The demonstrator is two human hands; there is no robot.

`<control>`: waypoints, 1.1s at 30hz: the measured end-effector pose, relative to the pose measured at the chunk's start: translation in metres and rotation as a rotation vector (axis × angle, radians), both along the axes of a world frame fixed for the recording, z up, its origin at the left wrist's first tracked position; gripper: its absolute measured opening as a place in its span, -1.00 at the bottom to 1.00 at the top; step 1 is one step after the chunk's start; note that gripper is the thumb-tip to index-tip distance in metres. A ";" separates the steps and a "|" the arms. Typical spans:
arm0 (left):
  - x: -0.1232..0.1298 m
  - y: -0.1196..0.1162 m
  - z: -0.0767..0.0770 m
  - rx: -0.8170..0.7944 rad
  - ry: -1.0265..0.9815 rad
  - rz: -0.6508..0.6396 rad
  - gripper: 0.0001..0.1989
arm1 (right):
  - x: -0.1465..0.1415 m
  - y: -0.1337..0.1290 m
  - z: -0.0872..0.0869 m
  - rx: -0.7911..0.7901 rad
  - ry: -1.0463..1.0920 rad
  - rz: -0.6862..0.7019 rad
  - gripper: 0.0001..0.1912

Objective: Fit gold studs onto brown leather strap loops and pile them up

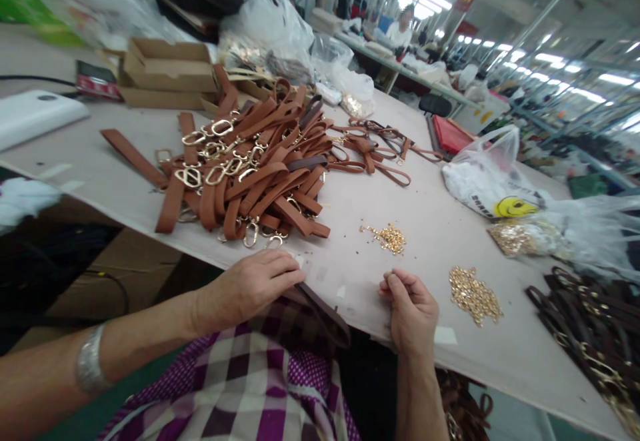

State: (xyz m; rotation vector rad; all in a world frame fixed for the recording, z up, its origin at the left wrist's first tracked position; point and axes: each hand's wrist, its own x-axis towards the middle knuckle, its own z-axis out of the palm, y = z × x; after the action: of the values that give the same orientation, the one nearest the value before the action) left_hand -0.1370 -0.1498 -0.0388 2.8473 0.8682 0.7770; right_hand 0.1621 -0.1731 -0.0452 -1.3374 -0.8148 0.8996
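My left hand (253, 288) is closed at the table's near edge, gripping the end of a dark brown leather strap (325, 314). The strap's looped part hangs over my lap. To the right, my right hand (411, 304) has thumb and fingertips pinched together just above the tabletop; whatever is between them is too small to make out. Beyond that hand lies a little heap of gold metal studs (393, 238). A larger heap of gold pieces (475, 294) is spread to its right. Past my left hand is a big pile of brown leather straps (270, 168) with gold clasps.
Dark straps (595, 334) with gold hardware lie at the right edge. A plastic bag with a smiley (500, 184) and a bag of gold parts (525, 238) stand behind them. Cardboard boxes (167, 71) are at the back left. Another person (400, 31) is far behind.
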 end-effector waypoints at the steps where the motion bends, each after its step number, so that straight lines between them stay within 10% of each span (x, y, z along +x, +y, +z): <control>1: 0.000 -0.002 0.002 -0.046 -0.025 0.029 -0.75 | 0.000 -0.001 0.002 0.018 0.046 0.006 -0.72; 7: 0.023 -0.019 0.027 -0.891 -0.469 0.301 -0.74 | -0.013 -0.020 0.025 0.097 0.230 0.079 -0.80; 13: 0.059 -0.031 0.036 -1.499 -0.923 0.161 -0.65 | -0.052 -0.039 0.025 -0.021 0.236 0.323 -0.89; 18: 0.076 -0.038 0.030 -1.508 -1.013 0.040 -0.76 | -0.066 -0.039 0.022 -0.092 0.118 0.376 -0.86; 33: 0.078 -0.040 0.031 -1.096 -0.582 0.218 -0.70 | -0.061 -0.043 0.035 -0.128 -0.027 0.416 -0.89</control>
State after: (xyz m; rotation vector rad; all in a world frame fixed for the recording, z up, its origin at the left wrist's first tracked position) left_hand -0.0588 -0.1897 -0.0079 1.4983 1.0471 0.7446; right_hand 0.1012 -0.2158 -0.0103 -1.3140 -1.0949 1.2780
